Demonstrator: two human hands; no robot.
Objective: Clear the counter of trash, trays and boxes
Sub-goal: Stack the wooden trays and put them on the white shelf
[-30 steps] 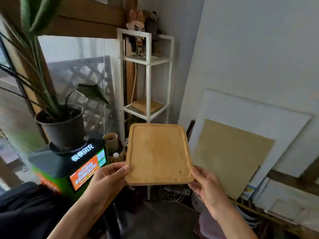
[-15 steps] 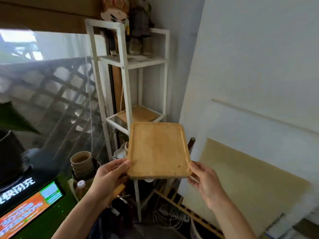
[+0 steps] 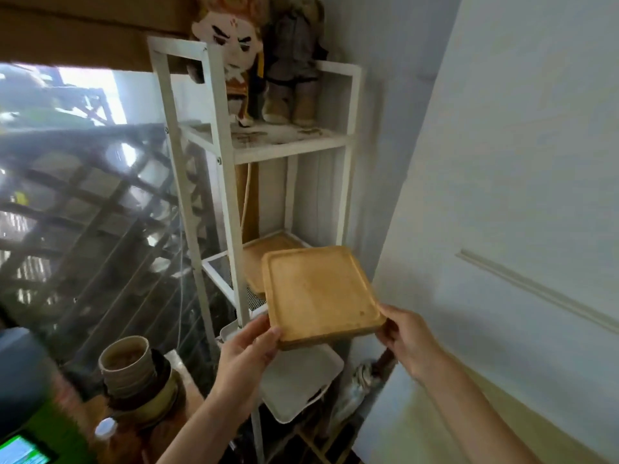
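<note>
Left hand (image 3: 246, 354) and right hand (image 3: 407, 339) pinching near corners of wooden tray (image 3: 320, 294), fingers curled under, thumbs on the rim. Tray held level at centre frame, in front of white rack (image 3: 231, 209). Second tray (image 3: 259, 259) lying on middle shelf just behind. Plush dolls (image 3: 234, 45) up top.

The middle shelf (image 3: 219, 266) of the white rack (image 3: 231, 195) is open at its front edge, but a wooden tray (image 3: 264, 252) lies on it. The front post (image 3: 234, 236) stands left of the opening; plush dolls (image 3: 264, 58) fill the top shelf (image 3: 284, 142).
</note>
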